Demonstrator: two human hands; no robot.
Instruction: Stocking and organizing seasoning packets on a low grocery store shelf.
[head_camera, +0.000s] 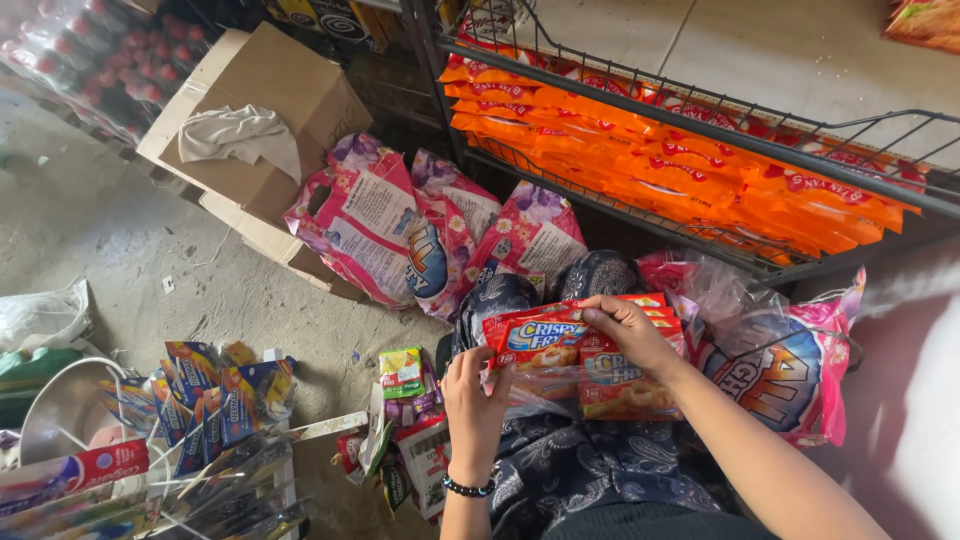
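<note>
A stack of red and orange snack packets (560, 345) in clear plastic wrap rests on my lap. My left hand (474, 400), with a black bead bracelet on the wrist, grips the near left edge of the stack. My right hand (626, 330) pinches the top packet near its upper right corner. My lap is covered by dark blue patterned cloth (590, 470).
A black wire rack (700, 130) holding rows of orange packets stands ahead. Pink detergent bags (380, 225) lean below it; another (790, 370) lies at my right. A cardboard box (270, 90) with a cloth sits left, and blue sachet strips (210, 395) hang lower left.
</note>
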